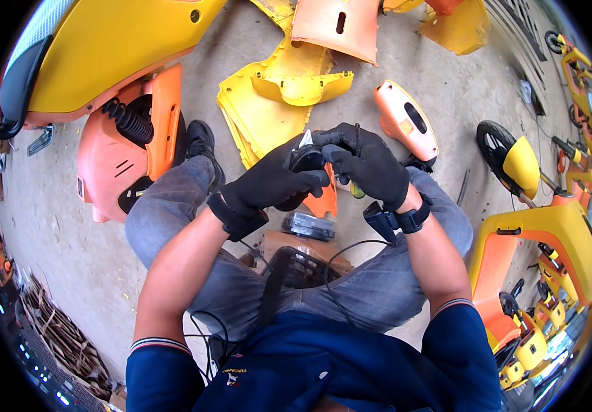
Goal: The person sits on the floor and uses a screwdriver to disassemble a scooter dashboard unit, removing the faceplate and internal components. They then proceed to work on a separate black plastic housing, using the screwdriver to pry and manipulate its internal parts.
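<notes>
My gloved left hand (268,182) grips a small round black part (305,159) between my knees, with a small white piece (305,139) showing at its top. My gloved right hand (371,165) is closed at the part's right side, around a thin dark tool (357,137); a yellow-green piece (357,189), perhaps its handle, shows below the fingers. Under my hands lie an orange piece (323,203) and a dark grey round object (308,226) on cardboard (275,244).
Yellow panels (248,96), an orange panel (334,17) and a pink-orange housing (399,117) lie ahead on the concrete floor (55,226). Scooter bodies stand left (104,55) and right (557,247), a wheel (495,158) at right. Scrap strips (55,326) lie at lower left.
</notes>
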{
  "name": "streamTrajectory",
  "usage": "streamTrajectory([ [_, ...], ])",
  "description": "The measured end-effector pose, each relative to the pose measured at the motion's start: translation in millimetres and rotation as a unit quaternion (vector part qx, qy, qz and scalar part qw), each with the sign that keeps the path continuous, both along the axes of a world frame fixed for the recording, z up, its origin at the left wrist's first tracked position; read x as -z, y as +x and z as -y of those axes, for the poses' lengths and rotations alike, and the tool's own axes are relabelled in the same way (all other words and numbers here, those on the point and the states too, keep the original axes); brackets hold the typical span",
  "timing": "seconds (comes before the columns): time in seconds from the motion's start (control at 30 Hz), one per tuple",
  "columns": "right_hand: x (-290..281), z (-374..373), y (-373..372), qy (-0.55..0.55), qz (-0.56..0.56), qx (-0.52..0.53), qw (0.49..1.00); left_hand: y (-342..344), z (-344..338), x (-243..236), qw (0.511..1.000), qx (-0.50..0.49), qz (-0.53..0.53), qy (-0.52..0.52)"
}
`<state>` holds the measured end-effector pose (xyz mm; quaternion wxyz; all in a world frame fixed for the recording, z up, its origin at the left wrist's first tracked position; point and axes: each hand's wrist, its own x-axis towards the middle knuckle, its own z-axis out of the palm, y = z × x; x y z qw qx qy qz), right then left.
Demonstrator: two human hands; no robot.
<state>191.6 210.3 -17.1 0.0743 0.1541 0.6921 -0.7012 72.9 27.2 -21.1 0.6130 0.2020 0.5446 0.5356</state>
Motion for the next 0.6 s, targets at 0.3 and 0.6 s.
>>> streamTrajectory([
  [0.3, 4, 2, -2, 0.02, 0.024, 0.075, 0.997, -4, 4, 19, 0.999, 0.018, -0.028, -0.023],
  [0.6, -1, 9, -1, 0.106, -0.018, 0.06, 0.992, -3, 3, 13, 1.0, -0.015, -0.01, 0.008],
])
